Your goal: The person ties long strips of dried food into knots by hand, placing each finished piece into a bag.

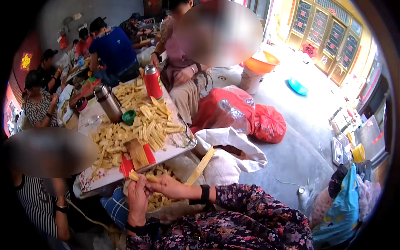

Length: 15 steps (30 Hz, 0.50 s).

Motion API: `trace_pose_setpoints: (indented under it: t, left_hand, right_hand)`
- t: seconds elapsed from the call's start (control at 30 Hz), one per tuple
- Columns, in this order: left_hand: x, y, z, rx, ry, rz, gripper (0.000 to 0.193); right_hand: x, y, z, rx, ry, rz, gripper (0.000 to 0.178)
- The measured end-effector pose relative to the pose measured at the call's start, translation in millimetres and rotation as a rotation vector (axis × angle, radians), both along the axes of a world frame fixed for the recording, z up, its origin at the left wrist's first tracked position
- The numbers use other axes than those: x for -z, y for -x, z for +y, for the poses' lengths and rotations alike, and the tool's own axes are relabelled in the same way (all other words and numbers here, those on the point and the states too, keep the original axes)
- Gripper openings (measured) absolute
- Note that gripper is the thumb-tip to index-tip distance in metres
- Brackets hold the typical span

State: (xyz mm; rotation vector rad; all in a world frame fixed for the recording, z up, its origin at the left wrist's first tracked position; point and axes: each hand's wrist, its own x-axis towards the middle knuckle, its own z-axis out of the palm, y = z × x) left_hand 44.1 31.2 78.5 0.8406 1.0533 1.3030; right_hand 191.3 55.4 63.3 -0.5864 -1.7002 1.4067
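My left hand (137, 196) and my right hand (168, 186) meet over an open sack (179, 208), close to the near edge of the table. Both are closed, with fingertips together. A short pale yellow dried piece (133, 175) sticks up from my left hand's fingers, and another pale yellow piece (151, 178) shows at my right hand's fingers; whether they are one strip I cannot tell. Similar pieces fill the sack below. Behind my right wrist a long pale yellow strip (201, 166) slants upward. Just beyond my hands, a brown wooden block (136, 153) rests on a red board (126, 166).
Pale yellow pieces (146, 127) are heaped on the table (175, 146), around a steel flask (107, 102), a red flask (152, 82) and a green cup (128, 117). A white sack (250, 154) and red bags (270, 123) stand right. People sit left and across.
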Motion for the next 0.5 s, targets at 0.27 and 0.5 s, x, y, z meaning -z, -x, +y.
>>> trace_pose_setpoints:
  t: [0.27,0.5]
  left_hand:
    - [32.6,19.6,-24.1,0.0,-0.097,0.268,0.021]
    - [62.4,32.9,-29.2,0.123,-0.562,1.133,0.045]
  right_hand:
    - [-10.6,-22.1,-35.4,0.179,-0.349,-0.336,0.035]
    - [-50.4,-14.4,-41.8,0.163,-0.698,-0.439,0.017]
